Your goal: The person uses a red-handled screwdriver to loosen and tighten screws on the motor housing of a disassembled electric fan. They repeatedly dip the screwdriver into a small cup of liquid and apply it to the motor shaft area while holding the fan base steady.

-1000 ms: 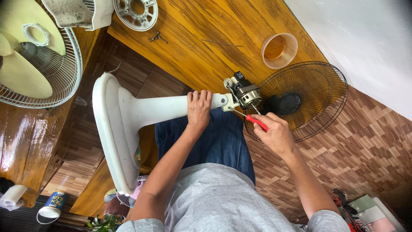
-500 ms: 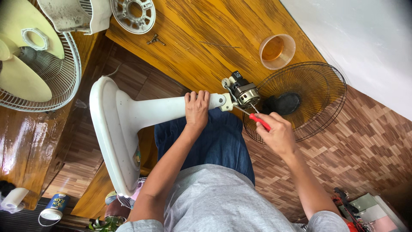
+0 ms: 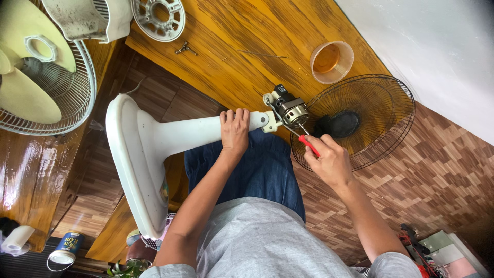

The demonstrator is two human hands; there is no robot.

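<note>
Your left hand [image 3: 234, 129] clamps the white fan stand [image 3: 170, 139] lying across your lap; your right hand [image 3: 329, 162] grips a red-handled screwdriver [image 3: 307, 144] at the bare fan motor [image 3: 290, 109]. The dark fan guard [image 3: 370, 110] lies just behind it, an orange plastic cup [image 3: 332, 62] on the wooden worktop [image 3: 231, 56] beyond.

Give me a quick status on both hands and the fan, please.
Left hand gripping white fan stand across lap. Right hand holds red-handled screwdriver, tip at bare motor. Black fan guard lies just behind the motor.
</note>
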